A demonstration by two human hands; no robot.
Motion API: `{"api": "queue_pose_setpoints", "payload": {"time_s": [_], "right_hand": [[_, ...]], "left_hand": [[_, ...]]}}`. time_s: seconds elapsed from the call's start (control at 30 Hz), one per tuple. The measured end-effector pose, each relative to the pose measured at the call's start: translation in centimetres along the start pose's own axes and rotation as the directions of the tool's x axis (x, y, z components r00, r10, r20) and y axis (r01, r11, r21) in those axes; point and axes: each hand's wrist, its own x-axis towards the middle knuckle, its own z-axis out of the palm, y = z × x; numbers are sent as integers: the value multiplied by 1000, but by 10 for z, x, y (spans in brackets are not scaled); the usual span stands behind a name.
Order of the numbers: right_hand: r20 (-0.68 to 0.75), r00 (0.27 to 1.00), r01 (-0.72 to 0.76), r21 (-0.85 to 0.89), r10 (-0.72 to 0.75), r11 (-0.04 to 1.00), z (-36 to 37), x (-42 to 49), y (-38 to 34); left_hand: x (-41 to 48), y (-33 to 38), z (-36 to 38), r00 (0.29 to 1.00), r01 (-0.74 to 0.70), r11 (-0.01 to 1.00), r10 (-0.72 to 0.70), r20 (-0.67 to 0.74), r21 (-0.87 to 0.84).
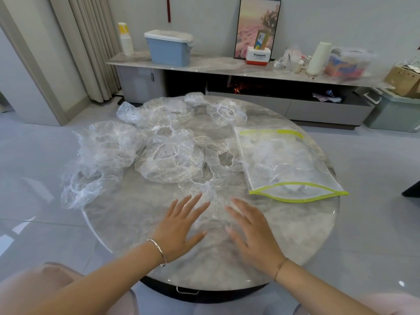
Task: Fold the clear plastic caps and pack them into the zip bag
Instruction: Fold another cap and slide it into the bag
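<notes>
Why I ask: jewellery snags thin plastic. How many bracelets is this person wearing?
2: a silver bangle on the left wrist, a thin bracelet on the right wrist. No others show.

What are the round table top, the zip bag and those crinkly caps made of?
Table top: glossy, grey-veined, so polished marble or a lookalike. Zip bag: clear flexible plastic, yellow-green trim. Caps: thin see-through plastic film, crumpled, with gathered, probably elastic rims.

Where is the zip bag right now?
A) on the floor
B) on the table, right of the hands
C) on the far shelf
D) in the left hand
B: the bag lies flat on the table, beyond and to the right of the right hand.
</notes>
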Motion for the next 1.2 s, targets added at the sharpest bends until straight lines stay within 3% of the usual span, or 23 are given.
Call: {"api": "queue_pose_setpoints", "payload": {"time_s": [0.07,0.13,0.27,0.4,0.5,0.63,0.73,0.8,0.9,1.0,1.1,1.2], "right_hand": [[172,985,35,-17,-32,999,10,-4,-7],[263,965,65,-139,-27,988,22,-10,-1],[380,923,39,-256,63,966,25,-12,8],[317,948,60,-165,-5,985,21,-6,16],[236,970,95,-150,-58,984,21,-3,10],[111,974,215,-159,-199,964,25,-1,0],[58,975,219,-84,-215,972,27,-1,4],[73,993,83,97,-90,992,24,-3,6],[187,971,-206,345,149,916,16,-9,5],[233,923,-384,522,306,761,14,-11,7],[188,851,-471,686,490,555,13,-5,6],[170,804,-494,723,570,482,11,1,5]], "left_hand": [[-6,-4,13,996,-29,990,18,82,135],[-8,-6,17,992,-23,961,-12,125,274],[-3,-14,13,972,58,976,-103,212,210],[3,-17,4,990,46,977,-71,119,206],[9,-7,-3,984,70,979,-100,149,193],[11,15,-5,986,-167,958,168,15,233],[7,22,-4,962,-268,963,266,-58,-30],[11,20,1,947,-318,948,318,44,-17],[16,10,6,935,-319,947,307,178,44],[20,3,11,953,-276,958,284,108,-76],[26,6,11,988,-155,972,153,-28,-174],[29,13,10,999,36,940,-31,20,-340]]}}
